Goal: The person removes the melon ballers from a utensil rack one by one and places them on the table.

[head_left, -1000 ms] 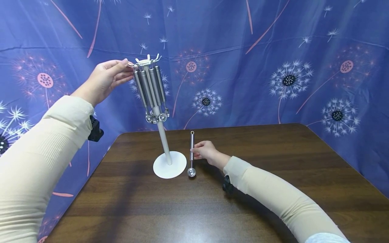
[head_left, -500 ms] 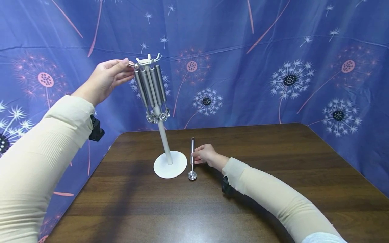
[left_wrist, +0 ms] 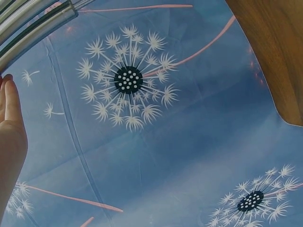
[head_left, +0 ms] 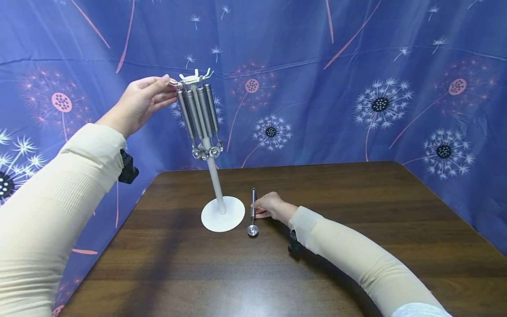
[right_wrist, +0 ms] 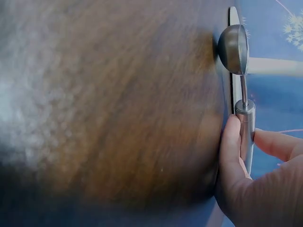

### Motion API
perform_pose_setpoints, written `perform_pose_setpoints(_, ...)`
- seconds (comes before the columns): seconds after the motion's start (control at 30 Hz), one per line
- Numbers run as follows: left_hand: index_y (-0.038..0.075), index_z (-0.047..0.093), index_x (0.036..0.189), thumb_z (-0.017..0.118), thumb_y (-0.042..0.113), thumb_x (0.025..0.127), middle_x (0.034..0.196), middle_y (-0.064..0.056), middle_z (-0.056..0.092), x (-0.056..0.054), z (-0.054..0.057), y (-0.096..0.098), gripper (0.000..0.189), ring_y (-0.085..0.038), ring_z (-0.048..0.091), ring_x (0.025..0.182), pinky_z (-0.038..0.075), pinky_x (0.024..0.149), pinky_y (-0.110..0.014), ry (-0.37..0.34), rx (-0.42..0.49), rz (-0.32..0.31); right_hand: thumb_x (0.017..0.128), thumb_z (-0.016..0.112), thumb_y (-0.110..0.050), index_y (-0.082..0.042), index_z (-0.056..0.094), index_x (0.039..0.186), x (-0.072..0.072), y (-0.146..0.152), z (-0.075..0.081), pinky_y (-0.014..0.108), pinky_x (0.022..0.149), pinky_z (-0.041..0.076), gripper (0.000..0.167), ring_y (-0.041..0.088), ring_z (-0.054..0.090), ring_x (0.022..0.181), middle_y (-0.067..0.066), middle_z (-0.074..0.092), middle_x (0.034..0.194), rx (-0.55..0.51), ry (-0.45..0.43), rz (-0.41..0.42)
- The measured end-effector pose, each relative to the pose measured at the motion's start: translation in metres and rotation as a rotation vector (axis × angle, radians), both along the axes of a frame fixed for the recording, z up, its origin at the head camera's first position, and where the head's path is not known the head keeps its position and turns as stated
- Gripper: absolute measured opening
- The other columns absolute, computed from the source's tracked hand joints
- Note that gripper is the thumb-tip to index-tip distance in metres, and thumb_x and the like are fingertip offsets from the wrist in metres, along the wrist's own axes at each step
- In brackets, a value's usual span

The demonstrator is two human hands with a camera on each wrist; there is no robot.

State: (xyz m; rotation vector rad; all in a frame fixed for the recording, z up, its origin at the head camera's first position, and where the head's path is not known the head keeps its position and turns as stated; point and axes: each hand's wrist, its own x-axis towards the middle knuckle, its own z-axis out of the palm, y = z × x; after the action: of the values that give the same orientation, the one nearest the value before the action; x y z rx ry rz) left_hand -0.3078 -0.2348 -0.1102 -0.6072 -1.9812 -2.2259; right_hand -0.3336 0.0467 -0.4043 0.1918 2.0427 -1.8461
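A person's arms, in cream sleeves [head_left: 348, 251], reach forward over a brown wooden table [head_left: 336, 189]; the right hand [head_left: 271, 205], the nearer and lower one, pinches the handle of a metal scoop [head_left: 253, 198] between thumb and fingers; the scoop's round bowl lies on the near side of those fingers, close above or on the wood (whether it touches, I cannot tell).

Just left of the right hand, and apart from the scoop, is the round white base of a stand [head_left: 219, 185]; the left hand [head_left: 138, 103], raised well above the right, pinches a prong [head_left: 173, 82] at the stand's top; just beside its fingertips, several metal utensils [head_left: 193, 114] hang, bowls downward, around the pole.

Beyond both hands hangs a blue dandelion-print curtain [head_left: 317, 110].

The step in hand seems to be handling this single scoop low at the table while the left hand steadies the stand; the next move probably calls for either easing the pinch with the bowl supported, or a firm lift clear of the base.
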Motion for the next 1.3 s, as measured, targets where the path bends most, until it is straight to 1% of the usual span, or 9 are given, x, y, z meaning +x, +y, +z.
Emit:
perform_pose_setpoints(0.13,0.005,0.067,0.095,0.069,0.021,0.091,0.092,-0.005,0.072,-0.0001,-0.0002,-0.0007,0.017,-0.013,0.071,0.089,0.057,0.084,-0.022,0.005,-0.008,0.004,0.083,0.067,0.008,0.002,0.052,0.086,0.0,-0.0028,-0.0003,0.028,0.06,0.061,0.016,0.012,0.059,0.051,0.008,0.059,0.061,0.005,0.001,-0.017)
perform_pose_setpoints(0.27,0.005,0.067,0.096,0.068,0.021,0.091,0.093,-0.004,0.072,-0.0001,-0.0005,-0.0013,0.017,-0.012,0.07,0.089,0.056,0.084,-0.021,0.006,-0.018,0.003,0.082,0.068,0.009,0.005,0.051,0.091,0.0003,-0.0053,0.0012,0.028,0.058,0.06,0.02,0.013,0.058,0.051,0.009,0.059,0.062,0.028,-0.004,-0.037)
perform_pose_setpoints(0.4,0.005,0.066,0.097,0.07,0.022,0.09,0.093,-0.005,0.072,-0.0004,-0.0003,-0.0011,0.019,-0.012,0.07,0.09,0.056,0.085,-0.02,0.001,-0.016,0.004,0.081,0.07,0.008,0.007,0.051,0.097,0.0002,-0.006,0.0039,0.028,0.059,0.06,0.024,0.013,0.058,0.051,0.01,0.058,0.064,0.058,-0.011,-0.041)
perform_pose_setpoints(0.53,0.004,0.066,0.098,0.072,0.023,0.088,0.094,-0.005,0.071,-0.0003,0.0004,-0.0008,0.022,-0.012,0.07,0.09,0.056,0.084,-0.02,-0.01,-0.008,0.007,0.082,0.071,0.006,0.01,0.054,0.099,-0.0008,-0.0059,0.0062,0.028,0.059,0.06,0.025,0.013,0.058,0.05,0.01,0.058,0.064,0.077,-0.014,-0.041)
perform_pose_setpoints(0.8,0.005,0.066,0.097,0.07,0.023,0.09,0.093,-0.004,0.071,-0.0005,-0.0006,-0.001,0.02,-0.011,0.07,0.09,0.056,0.084,-0.019,0.002,-0.028,0.016,0.081,0.072,0.005,0.008,0.055,0.094,-0.0016,-0.008,0.0044,0.027,0.059,0.06,0.022,0.012,0.057,0.048,0.008,0.058,0.062,0.092,-0.01,-0.051)
perform_pose_setpoints(0.97,0.005,0.065,0.099,0.071,0.024,0.089,0.095,-0.005,0.071,-0.0017,-0.0005,-0.0015,0.023,-0.012,0.069,0.091,0.056,0.084,-0.02,-0.009,-0.02,0.01,0.081,0.073,0.004,0.008,0.056,0.096,-0.0022,-0.0089,0.0034,0.027,0.061,0.061,0.023,0.011,0.057,0.048,0.008,0.058,0.064,0.107,-0.005,-0.044)
perform_pose_setpoints(1.2,0.004,0.065,0.099,0.073,0.023,0.088,0.094,-0.005,0.072,-0.0032,-0.0014,-0.0022,0.024,-0.012,0.07,0.09,0.056,0.084,-0.02,0.001,-0.012,-0.002,0.081,0.073,0.004,0.005,0.059,0.088,-0.0045,-0.0091,0.0016,0.026,0.062,0.06,0.015,0.009,0.055,0.048,0.006,0.056,0.063,0.106,-0.002,-0.019)
perform_pose_setpoints(1.3,0.004,0.066,0.098,0.072,0.023,0.088,0.094,-0.005,0.072,-0.0042,-0.0018,-0.0022,0.022,-0.012,0.07,0.09,0.056,0.084,-0.02,0.004,-0.014,-0.009,0.082,0.073,0.003,0.005,0.06,0.089,-0.0045,-0.0091,0.0012,0.026,0.061,0.06,0.014,0.009,0.054,0.048,0.005,0.055,0.063,0.107,0.0,-0.018)
